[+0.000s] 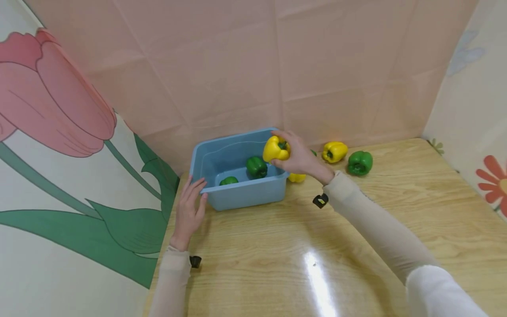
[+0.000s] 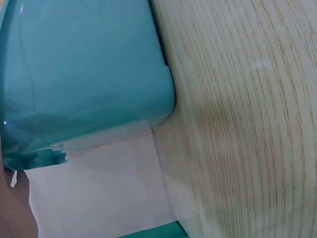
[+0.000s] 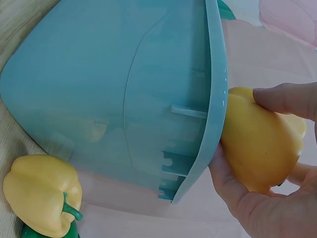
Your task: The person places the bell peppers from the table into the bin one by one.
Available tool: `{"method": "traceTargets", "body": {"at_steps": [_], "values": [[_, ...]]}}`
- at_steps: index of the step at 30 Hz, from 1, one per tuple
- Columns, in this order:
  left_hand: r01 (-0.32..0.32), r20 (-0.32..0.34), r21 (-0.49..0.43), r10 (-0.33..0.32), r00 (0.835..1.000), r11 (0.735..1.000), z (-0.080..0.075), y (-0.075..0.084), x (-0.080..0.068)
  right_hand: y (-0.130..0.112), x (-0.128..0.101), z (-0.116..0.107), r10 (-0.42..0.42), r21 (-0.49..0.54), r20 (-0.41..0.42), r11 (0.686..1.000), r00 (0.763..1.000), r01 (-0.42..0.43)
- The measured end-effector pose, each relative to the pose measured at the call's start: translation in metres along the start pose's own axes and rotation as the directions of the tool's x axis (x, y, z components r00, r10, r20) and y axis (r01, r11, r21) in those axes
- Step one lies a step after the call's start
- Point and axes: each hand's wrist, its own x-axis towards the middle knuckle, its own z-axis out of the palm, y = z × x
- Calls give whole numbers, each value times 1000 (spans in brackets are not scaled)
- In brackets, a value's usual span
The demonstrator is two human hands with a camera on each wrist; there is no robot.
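Right now, a yellow bell pepper (image 1: 276, 149) gripped in the right hand (image 1: 302, 159), thumb and fingers curled round its body, stem end turned up and toward the camera in the head view. Held just over the right-hand rim of the blue plastic tub (image 1: 237, 193), touching or nearly touching that rim in the right wrist view, with the pepper's bulk on the tub's inner side and the palm outside the wall. Straight below and to the left of the hand, the tub's floor with two green bell peppers (image 1: 256, 167) lying in it, a second smaller-looking one (image 1: 229, 180) nearer the front wall. Behind the wrist, outside the tub: another yellow pepper (image 1: 297, 178) against the wall, further off a third yellow pepper (image 1: 334, 151) and a green pepper (image 1: 360, 162), all on the wooden table (image 1: 356, 246). Left hand (image 1: 189, 211) flat and relaxed, fingertips resting at the tub's front-left corner, gripping nothing. Right hand clearly the nearer to the tub's opening.
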Motion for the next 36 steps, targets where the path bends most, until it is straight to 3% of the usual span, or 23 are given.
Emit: {"method": "traceTargets", "body": {"at_steps": [28, 36], "values": [[7, 16, 2, -7, 1000, 1000, -2, 0, 0, 1, 12, 6, 54, -26, 38, 998, 998, -53], [-2, 10, 14, 2, 1000, 1000, -1, -1, 1, 2, 16, 11, 13, -37, 46, 999, 999, -11]]}}
